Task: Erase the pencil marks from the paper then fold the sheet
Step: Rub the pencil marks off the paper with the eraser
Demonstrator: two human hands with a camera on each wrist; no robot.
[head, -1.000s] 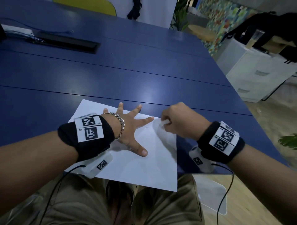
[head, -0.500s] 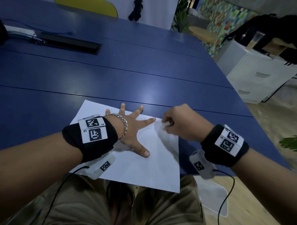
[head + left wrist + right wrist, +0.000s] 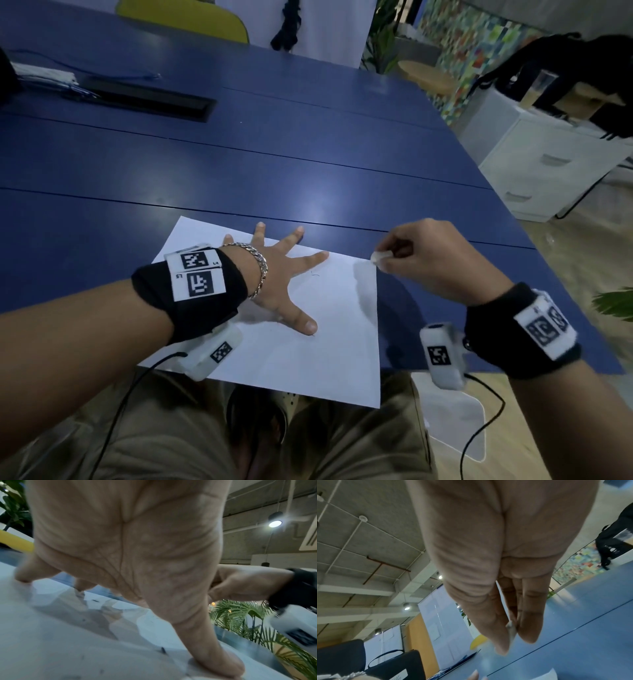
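Observation:
A white sheet of paper (image 3: 329, 342) lies flat at the near edge of the blue table (image 3: 274, 164). My left hand (image 3: 284, 277) presses on it with fingers spread and straight; the left wrist view shows the fingertips (image 3: 221, 666) touching the paper (image 3: 68, 649). Small pencil marks (image 3: 314, 273) remain near the index finger, with dark specks (image 3: 162, 650) beside the thumb. My right hand (image 3: 421, 260) hovers at the sheet's far right corner, pinching a small white eraser (image 3: 381, 256). In the right wrist view the eraser (image 3: 511, 630) shows between thumb and fingers, above the table.
A black cable tray (image 3: 144, 99) with a white power strip (image 3: 44, 73) is set in the table at far left. A yellow chair (image 3: 185, 20) stands beyond. White drawers (image 3: 555, 164) and a plant (image 3: 616, 305) stand to the right. My lap is below the table edge.
My right hand has lifted the eraser off the paper and moved right, off the sheet's right edge. The left hand keeps pressing the sheet in place.

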